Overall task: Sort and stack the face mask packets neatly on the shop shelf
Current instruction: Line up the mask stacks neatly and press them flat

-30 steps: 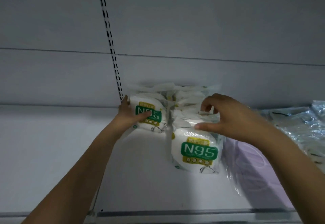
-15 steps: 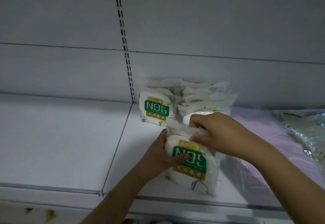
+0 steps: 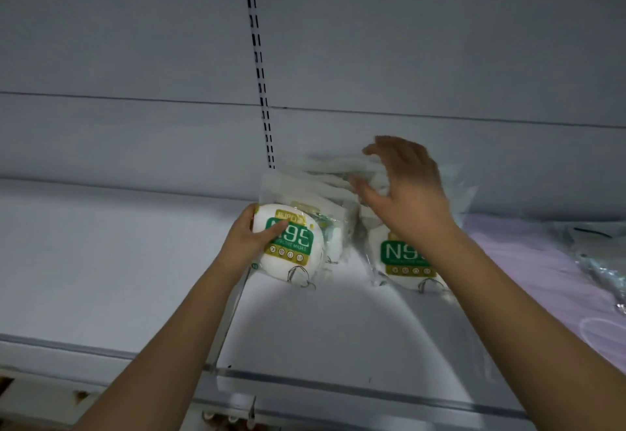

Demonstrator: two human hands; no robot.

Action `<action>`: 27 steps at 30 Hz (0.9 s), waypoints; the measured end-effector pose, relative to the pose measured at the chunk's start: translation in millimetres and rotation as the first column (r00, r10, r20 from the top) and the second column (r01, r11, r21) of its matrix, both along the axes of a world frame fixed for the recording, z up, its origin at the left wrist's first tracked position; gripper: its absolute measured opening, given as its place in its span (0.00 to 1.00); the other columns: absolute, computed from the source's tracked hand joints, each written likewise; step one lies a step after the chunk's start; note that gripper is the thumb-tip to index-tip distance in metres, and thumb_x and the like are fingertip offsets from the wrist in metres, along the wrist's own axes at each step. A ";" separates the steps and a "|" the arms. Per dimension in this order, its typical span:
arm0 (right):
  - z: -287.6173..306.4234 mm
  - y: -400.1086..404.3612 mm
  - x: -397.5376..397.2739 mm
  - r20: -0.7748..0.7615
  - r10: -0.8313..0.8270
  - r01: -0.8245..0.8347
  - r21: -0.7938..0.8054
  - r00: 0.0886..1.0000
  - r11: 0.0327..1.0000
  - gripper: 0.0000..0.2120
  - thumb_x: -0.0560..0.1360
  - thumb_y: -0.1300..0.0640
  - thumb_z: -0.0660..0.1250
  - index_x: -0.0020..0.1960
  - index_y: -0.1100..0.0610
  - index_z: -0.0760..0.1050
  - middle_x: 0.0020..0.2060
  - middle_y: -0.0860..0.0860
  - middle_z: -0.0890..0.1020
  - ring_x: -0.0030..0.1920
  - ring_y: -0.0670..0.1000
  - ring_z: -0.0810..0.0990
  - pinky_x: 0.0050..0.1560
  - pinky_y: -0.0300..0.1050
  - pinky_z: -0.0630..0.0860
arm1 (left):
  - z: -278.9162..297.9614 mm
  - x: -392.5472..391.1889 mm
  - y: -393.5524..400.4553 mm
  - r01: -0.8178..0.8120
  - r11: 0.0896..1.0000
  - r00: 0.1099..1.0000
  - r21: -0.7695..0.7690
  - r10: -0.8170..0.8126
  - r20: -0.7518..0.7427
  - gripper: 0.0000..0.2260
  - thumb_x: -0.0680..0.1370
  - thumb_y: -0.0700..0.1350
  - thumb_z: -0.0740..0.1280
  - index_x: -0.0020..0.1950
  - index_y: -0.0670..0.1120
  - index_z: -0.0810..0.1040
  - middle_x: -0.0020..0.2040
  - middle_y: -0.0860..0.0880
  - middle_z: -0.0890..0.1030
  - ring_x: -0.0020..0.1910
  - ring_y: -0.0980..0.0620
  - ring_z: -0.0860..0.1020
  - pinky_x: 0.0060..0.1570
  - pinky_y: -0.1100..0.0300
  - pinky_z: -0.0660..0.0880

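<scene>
A pale back panel (image 3: pixel 406 41) fills the upper half of the head view and is crossed by a vertical slotted upright (image 3: pixel 259 68). Below it the white shop shelf (image 3: pixel 118 261) is seen, bounded in front by a clear edge strip (image 3: pixel 338 385). On the far right of the shelf a heap of clear plastic-wrapped goods (image 3: pixel 599 254) is lying on a lilac sheet (image 3: pixel 528 261); what is inside cannot be read. Two bare forearms are raised from the lower edge toward the shelf.

The face mask packets are gathered against the back panel, just right of the upright. A rear stack of packets (image 3: pixel 325 180) is set upright and leaning, its tops crumpled. In front of it, at the left, an N95 packet (image 3: pixel 291 247) is held tilted, its lower edge near the shelf; whether it is touching cannot be told. At the right a second N95 packet (image 3: pixel 403 258) is stood on the shelf, partly hidden by the right wrist.

The left hand (image 3: pixel 245 241) is curled around the left edge of the tilted packet, the thumb laid across its green label. The right hand (image 3: pixel 406 193) is spread, fingers straight and apart, over the tops of the rear stack; nothing is gripped by it, and contact with the wrappers cannot be confirmed.
</scene>
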State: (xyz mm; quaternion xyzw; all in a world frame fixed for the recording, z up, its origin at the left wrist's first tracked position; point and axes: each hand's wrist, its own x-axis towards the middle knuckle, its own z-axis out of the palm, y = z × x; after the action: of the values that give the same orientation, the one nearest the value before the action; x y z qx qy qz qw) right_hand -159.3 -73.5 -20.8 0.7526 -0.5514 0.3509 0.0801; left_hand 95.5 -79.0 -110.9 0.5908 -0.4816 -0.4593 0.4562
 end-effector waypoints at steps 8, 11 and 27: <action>-68.6 12.9 -63.4 -0.276 -0.160 0.275 0.451 0.948 0.849 0.52 0.69 0.31 0.67 0.81 0.48 0.43 0.80 0.57 0.50 0.77 0.62 0.53 0.70 0.60 0.64 | -22.0 -37.6 5.0 0.125 0.986 0.960 0.107 -0.093 -0.266 0.26 0.69 0.53 0.78 0.64 0.52 0.74 0.57 0.45 0.84 0.52 0.42 0.85 0.52 0.36 0.80; -70.2 10.5 -62.8 -0.295 -0.187 0.306 0.433 0.937 0.848 0.51 0.67 0.25 0.59 0.81 0.48 0.46 0.79 0.57 0.53 0.77 0.61 0.55 0.71 0.60 0.62 | -19.3 -35.2 13.7 0.038 0.998 0.964 0.058 -0.021 -0.264 0.18 0.73 0.46 0.76 0.60 0.48 0.77 0.52 0.45 0.86 0.49 0.42 0.85 0.49 0.39 0.82; -39.8 85.3 -25.7 0.416 -0.065 -0.174 0.513 0.907 0.840 0.30 0.69 0.40 0.74 0.65 0.44 0.65 0.53 0.42 0.79 0.48 0.39 0.77 0.44 0.29 0.71 | 40.4 -90.7 71.3 0.010 0.979 0.960 -0.204 -0.067 -0.273 0.15 0.71 0.48 0.72 0.56 0.47 0.78 0.48 0.48 0.86 0.44 0.49 0.86 0.37 0.60 0.81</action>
State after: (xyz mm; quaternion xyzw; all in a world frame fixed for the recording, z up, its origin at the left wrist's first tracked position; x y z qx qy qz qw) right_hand -185.0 11.7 -60.6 0.6676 -0.6094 0.3362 -0.2645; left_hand 4.8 -7.8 -70.5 0.4618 -0.4677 -0.4959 0.5675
